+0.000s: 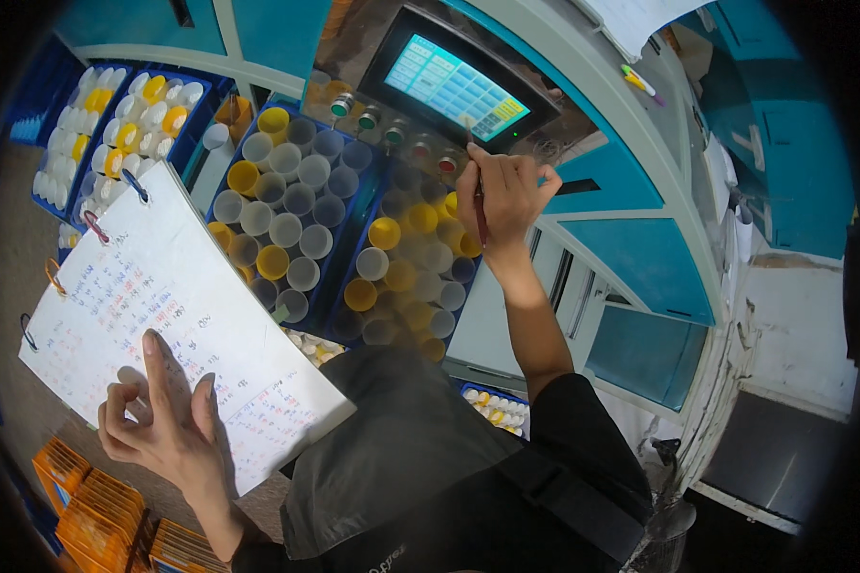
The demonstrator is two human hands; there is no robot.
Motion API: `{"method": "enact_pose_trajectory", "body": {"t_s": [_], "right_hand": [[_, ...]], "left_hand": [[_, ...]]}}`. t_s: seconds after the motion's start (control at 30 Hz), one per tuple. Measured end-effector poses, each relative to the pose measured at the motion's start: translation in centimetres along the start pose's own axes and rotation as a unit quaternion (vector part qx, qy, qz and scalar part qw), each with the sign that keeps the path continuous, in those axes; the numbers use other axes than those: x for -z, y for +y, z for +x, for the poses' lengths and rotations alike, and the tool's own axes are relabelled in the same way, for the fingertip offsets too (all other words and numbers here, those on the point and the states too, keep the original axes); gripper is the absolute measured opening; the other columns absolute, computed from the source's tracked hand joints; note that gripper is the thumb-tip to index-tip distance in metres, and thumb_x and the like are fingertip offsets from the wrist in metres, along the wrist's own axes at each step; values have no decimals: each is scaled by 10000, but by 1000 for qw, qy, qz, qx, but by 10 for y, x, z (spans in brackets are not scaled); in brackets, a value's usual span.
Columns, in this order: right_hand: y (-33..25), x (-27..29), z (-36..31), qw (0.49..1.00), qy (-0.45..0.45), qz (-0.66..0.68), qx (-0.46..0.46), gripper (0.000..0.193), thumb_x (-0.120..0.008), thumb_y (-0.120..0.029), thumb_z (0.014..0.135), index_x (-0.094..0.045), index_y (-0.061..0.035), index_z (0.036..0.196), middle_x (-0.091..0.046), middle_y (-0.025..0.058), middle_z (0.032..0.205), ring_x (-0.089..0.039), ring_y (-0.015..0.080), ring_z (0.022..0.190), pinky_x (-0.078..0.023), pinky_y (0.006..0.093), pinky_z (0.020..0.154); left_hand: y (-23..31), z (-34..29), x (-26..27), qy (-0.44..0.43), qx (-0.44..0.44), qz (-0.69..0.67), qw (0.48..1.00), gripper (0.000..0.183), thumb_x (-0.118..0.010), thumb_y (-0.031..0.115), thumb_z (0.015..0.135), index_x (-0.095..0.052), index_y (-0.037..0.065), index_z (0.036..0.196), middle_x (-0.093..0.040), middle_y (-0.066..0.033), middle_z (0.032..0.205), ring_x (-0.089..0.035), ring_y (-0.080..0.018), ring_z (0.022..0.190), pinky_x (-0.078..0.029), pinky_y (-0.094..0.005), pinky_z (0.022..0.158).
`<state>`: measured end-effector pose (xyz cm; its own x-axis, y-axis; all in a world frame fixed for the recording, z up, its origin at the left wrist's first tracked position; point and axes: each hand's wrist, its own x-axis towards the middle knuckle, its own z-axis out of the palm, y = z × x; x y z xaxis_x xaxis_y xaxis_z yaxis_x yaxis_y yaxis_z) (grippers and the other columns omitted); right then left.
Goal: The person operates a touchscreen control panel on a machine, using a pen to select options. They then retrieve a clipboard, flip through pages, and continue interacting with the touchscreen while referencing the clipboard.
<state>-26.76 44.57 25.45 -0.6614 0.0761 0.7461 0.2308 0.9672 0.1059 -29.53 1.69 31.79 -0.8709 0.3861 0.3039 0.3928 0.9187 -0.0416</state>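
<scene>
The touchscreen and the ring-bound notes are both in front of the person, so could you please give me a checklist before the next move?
1. Touchscreen lit: ok.
2. Ring-bound notes showing a handwritten page: ok.
3. Left hand pointing at the page: ok.
4. Dark-red pen gripped in right hand: ok.
5. Pen touching the touchscreen: cannot tell from this angle.
6. Handwriting matching the touchscreen: cannot tell, too small.

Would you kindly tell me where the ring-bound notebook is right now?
In the head view, the notebook is at left, beneath the pointing left hand, lower-left of the lit screen.
</scene>
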Motion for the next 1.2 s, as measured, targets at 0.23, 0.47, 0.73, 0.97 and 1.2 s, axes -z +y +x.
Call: {"method": "enact_pose_trajectory", "body": {"t_s": [0.23, 0.47, 0.73, 0.97, 1.2], "right_hand": [[-13, -17, 6, 999, -12, 40, 22, 197, -737, -180, 904, -753, -110, 1087, -651, -10, 839, -593, 167, 837, -323, 416, 864], [-29, -38, 32, 999, 7, 27, 41, 207, -766, -185, 899, -744, -126, 1096, -675, -25, 857, -620, 160, 846, -340, 420, 895], [-21, -22, 25, 999, 17, 43, 21, 225, -750, -134, 869, -760, -108, 1092, -708, -18, 849, -601, 157, 828, -316, 399, 879], [-13, -22, 26, 999, 17, 17, 29, 242, -760, -157, 849, -733, -101, 1083, -662, -15, 807, -593, 163, 826, -328, 409, 882], [-11, -11, 26, 999, 22, 45, 1, 145, -729, -99, 867, -785, -82, 999, -711, 9, 812, -583, 175, 801, -307, 411, 868]], "left_hand": [[-3, -2, 1, 2, -3, 3, 1000, 682, -650, 655, 941, -600, 320, 1533, -441, -105, 1208, -329, -326, 1252, -236, -569, 1139], [-5, -1, -1, 9, -18, 16, 1000, 682, -651, 653, 949, -603, 302, 1533, -435, -104, 1195, -331, -314, 1215, -240, -559, 1129], [-5, -3, -3, 15, -13, 1, 1000, 684, -688, 628, 937, -603, 304, 1533, -426, -105, 1214, -329, -325, 1223, -232, -582, 1124], [-5, -2, -3, 15, -15, -3, 1000, 696, -693, 637, 928, -601, 309, 1534, -438, -107, 1212, -330, -325, 1230, -234, -577, 1125], [-4, -2, -3, 18, -23, 14, 999, 699, -660, 658, 939, -595, 306, 1540, -445, -102, 1209, -344, -314, 1219, -233, -561, 1125]]}}
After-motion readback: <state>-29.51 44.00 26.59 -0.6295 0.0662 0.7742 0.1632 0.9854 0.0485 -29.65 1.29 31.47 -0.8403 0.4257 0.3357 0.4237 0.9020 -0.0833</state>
